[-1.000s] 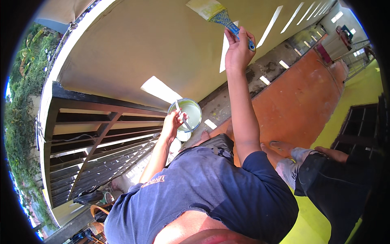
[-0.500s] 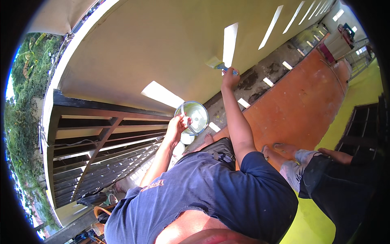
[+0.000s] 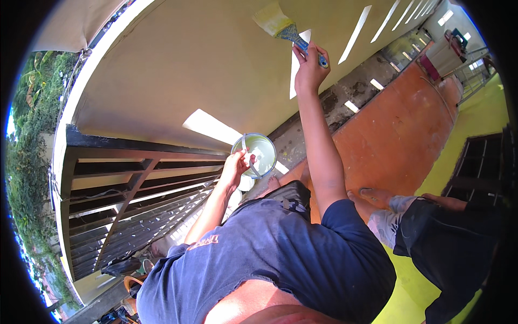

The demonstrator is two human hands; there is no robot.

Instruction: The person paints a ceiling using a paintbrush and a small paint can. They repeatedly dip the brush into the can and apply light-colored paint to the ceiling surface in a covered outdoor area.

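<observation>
Apparently for reach, the right hand [image 3: 311, 67] grips a flat blue-handled paintbrush [image 3: 291, 34] at the beige wall [image 3: 162, 70] — the left hand [image 3: 236, 163] grips a round pale bucket [image 3: 267, 149] by its handle [image 3: 244, 142], probably so it hangs level.

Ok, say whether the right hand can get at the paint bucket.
Probably yes: the right hand holds a paintbrush, but nothing seems to block its way to the paint bucket; only the left hand and handle cross its mouth.
</observation>
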